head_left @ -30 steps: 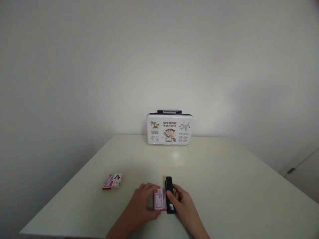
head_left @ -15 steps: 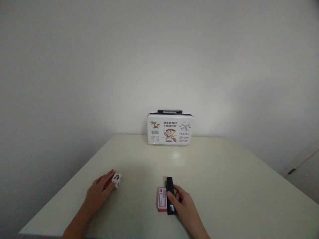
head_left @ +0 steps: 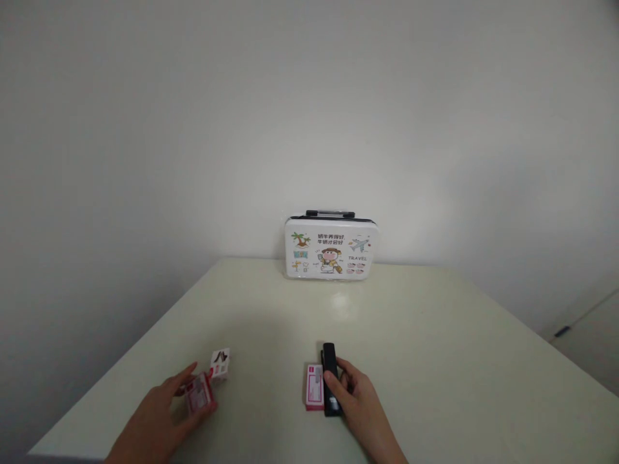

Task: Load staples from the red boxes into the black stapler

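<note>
My left hand (head_left: pixel 157 412) is closed around a small pink-and-white staple box (head_left: pixel 197 394) at the left, with thumb and fingers on its sides. Just beyond it stands a white box with a dark picture (head_left: pixel 220 362); the two touch or nearly touch. My right hand (head_left: pixel 360 403) grips a black stapler (head_left: pixel 330 380), thumb on top, which lies lengthwise on the table. Against the stapler's left side sits another pink-and-white staple box (head_left: pixel 314 386).
A white case with cartoon prints and a black handle (head_left: pixel 331 251) stands upright at the back of the pale table (head_left: pixel 411 335), close to the grey wall (head_left: pixel 309 116). The table's left edge runs past my left hand.
My left hand has drawn back toward me, now with a pink-and-white staple box in its grasp. The white box it covered is exposed and slightly nearer. My right hand stays still.
</note>
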Motion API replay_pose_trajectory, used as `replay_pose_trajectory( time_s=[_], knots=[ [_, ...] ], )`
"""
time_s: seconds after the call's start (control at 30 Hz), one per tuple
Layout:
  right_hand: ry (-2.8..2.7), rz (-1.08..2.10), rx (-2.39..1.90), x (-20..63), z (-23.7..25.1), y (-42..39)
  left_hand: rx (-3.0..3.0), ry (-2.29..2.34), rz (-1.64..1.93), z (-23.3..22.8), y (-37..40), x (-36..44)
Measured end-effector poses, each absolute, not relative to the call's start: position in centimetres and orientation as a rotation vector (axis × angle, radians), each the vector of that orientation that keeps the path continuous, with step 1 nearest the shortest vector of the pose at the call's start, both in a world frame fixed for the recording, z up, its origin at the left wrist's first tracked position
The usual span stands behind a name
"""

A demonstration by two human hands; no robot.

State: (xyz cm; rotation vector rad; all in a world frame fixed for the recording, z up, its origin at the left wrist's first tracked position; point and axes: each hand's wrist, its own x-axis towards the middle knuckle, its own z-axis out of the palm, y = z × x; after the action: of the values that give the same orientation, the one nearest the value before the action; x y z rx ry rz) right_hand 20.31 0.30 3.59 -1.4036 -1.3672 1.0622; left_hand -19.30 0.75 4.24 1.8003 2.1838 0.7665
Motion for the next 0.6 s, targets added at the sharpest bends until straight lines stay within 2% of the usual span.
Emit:
replay_pose_trajectory(
  time_s=[0.3,0.5,0.6],
  knots=[
    [-1.383,1.052,-1.397,20.6,3.3,0.5,2.115,1.186,0.718,8.1,1.6,-0.5],
    [-1.367,1.055,-1.394,20.6,3.0,0.5,2.169,1.095,0.744,6.6,2.3,0.8],
    [-1.349,1.059,-1.399,20.5,2.9,0.5,2.195,1.268,0.865,6.1,2.5,-1.3]
  ],
)
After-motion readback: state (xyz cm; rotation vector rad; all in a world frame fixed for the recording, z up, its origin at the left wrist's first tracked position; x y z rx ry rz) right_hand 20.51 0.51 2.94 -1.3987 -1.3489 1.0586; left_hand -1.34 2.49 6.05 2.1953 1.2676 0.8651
